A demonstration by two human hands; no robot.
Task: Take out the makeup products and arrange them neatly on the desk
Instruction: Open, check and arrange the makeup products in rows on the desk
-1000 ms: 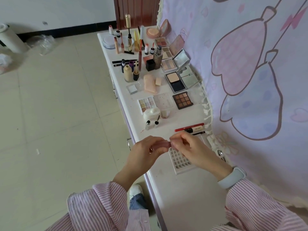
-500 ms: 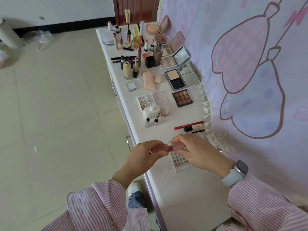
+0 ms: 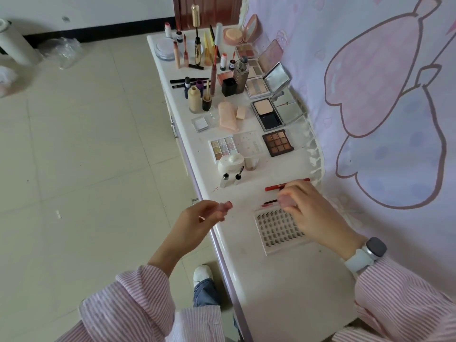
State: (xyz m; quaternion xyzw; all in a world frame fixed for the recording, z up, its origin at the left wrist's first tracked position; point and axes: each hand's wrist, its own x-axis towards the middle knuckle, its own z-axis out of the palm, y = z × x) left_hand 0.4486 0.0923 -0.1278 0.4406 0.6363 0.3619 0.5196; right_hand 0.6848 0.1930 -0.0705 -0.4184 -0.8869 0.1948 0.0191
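My left hand (image 3: pixel 197 220) holds a small pink lipstick base (image 3: pixel 225 206) over the white desk's (image 3: pixel 283 287) front edge. My right hand (image 3: pixel 311 213) grips the translucent pink cap (image 3: pixel 285 201) above the false-lash tray (image 3: pixel 278 230), near the red pencil (image 3: pixel 281 186). The two pieces are apart. Further back lie a brown eyeshadow palette (image 3: pixel 278 143), a pastel palette (image 3: pixel 223 148), an open powder compact (image 3: pixel 267 114) and many upright bottles and tubes.
A pink curtain (image 3: pixel 382 107) hangs along the desk's right side. Tiled floor (image 3: pixel 86 169) lies to the left, with a white cylinder (image 3: pixel 14 43) and a plastic bag (image 3: pixel 63 51) far back. My shoe (image 3: pixel 202 274) is under the desk edge.
My hands were together on the pink lipstick; now they have pulled apart, the right hand carrying the cap to the right, the left keeping the base.
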